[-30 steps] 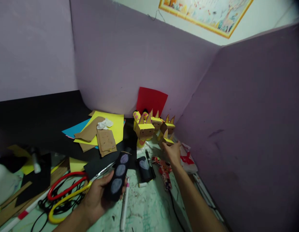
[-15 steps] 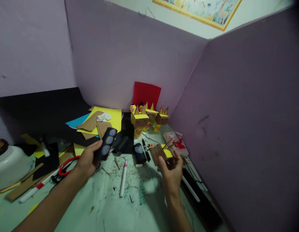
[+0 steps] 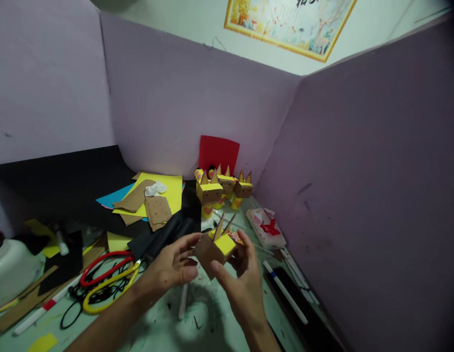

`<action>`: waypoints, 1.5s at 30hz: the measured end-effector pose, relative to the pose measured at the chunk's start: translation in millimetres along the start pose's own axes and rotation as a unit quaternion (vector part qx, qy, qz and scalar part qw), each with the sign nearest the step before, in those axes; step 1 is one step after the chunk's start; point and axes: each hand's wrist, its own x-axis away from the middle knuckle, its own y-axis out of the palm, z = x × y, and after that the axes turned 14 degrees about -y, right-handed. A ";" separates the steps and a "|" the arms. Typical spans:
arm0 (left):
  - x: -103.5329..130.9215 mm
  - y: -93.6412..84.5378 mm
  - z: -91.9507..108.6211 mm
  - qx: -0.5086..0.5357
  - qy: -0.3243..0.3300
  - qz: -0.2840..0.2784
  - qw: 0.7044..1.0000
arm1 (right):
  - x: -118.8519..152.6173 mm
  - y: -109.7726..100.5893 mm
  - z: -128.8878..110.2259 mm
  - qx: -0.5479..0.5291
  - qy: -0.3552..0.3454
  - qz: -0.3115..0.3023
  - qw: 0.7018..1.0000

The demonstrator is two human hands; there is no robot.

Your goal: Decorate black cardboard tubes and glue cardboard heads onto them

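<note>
My right hand grips a small cardboard box head with a yellow top and two pointed striped horns, thumb on its near side. My left hand is at the left side of the box, fingers apart, with nothing in it; whether its fingertips touch the box is hard to tell. Behind the box stand finished-looking box-headed figures with horns and yellow bodies. A white marker lies below the hands, partly hidden. Dark rolled pieces lie behind my left hand.
Red-handled scissors and yellow-handled scissors lie left, near a white jar. Coloured sheets and cardboard scraps are at the back. A tissue pack and a blue-banded marker lie right.
My left hand has let go of the black piece with grey circles and moved right to the box. My right hand has brought the horned box left, toward the middle. The view has shifted.
</note>
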 end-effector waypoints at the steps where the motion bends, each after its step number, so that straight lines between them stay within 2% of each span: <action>1: -1.0 -0.5 -2.6 0.013 -0.003 -0.032 0.999 | 2.4 2.7 -2.2 -0.008 0.005 -0.029 1.000; 3: -2.3 -7.2 -5.5 0.017 -0.003 -0.059 0.998 | 4.6 7.6 -5.1 -0.024 0.019 -0.078 0.996; 5: -2.3 -17.0 -6.6 0.005 0.008 -0.056 0.998 | 2.0 9.6 -6.6 -0.037 0.027 -0.095 0.994; 7: -2.6 -25.0 -7.2 -0.020 0.024 -0.029 0.999 | -4.8 5.2 -6.6 -0.022 0.018 -0.053 0.998; 8: -3.6 -27.0 -7.7 -0.038 0.028 0.002 0.999 | -8.8 -0.2 -5.6 -0.001 0.008 -0.012 1.000; 10: -8.9 -25.7 -8.9 -0.086 0.007 0.100 0.991 | -15.3 -16.9 -0.9 0.060 0.009 0.052 0.997; 12: -19.2 -16.8 -9.5 -0.160 -0.046 0.218 0.961 | -17.3 -37.4 7.9 0.116 0.040 0.102 0.987; 14: -34.0 -1.8 -8.1 -0.260 -0.076 0.271 0.924 | -13.1 -55.4 19.7 0.152 0.071 0.134 0.977; 16: -51.7 15.6 -4.4 -0.386 -0.084 0.284 0.874 | -3.1 -66.4 32.1 0.178 0.070 0.135 0.972; 18: -70.2 31.6 -0.5 -0.469 -0.101 0.305 0.822 | 10.6 -69.3 43.0 0.185 0.066 0.149 0.969; 20: -87.3 43.5 1.2 -0.515 -0.106 0.309 0.792 | 24.6 -66.4 51.3 0.192 0.059 0.152 0.968; 22: -101.3 50.3 -0.3 -0.530 -0.120 0.312 0.779 | 36.0 -60.9 56.5 0.194 0.051 0.143 0.969; 27: -117.0 51.0 -4.9 -0.519 -0.146 0.318 0.780 | 50.0 -48.2 60.3 0.181 0.046 0.142 0.972; 31: -107.3 42.1 4.1 -0.511 -0.139 0.333 0.780 | 45.5 -39.8 65.4 0.190 0.046 0.118 0.974; 33: -93.8 34.9 9.5 -0.488 -0.108 0.351 0.792 | 35.8 -36.4 70.3 0.158 0.055 0.086 0.982; 35: -75.2 26.6 11.3 -0.445 -0.040 0.365 0.817 | 23.8 -34.4 74.5 0.139 0.062 0.053 0.987; 37: -53.4 19.0 7.6 -0.398 0.013 0.340 0.852 | 15.2 -33.6 74.7 0.143 0.053 0.030 0.988; 40: -20.6 12.3 -5.7 -0.322 0.052 0.319 0.890 | 20.2 -31.8 63.7 0.187 -0.012 0.009 0.982; 42: -2.2 12.0 -16.0 -0.296 0.050 0.309 0.902 | 35.4 -28.1 49.9 0.221 -0.071 0.020 0.973; 43: 5.4 12.9 -20.7 -0.287 0.044 0.309 0.906 | 44.4 -25.2 42.4 0.223 -0.086 0.051 0.970; 45: 17.2 16.1 -28.1 -0.272 0.037 0.308 0.911 | 59.9 -17.4 29.4 0.198 -0.069 0.098 0.973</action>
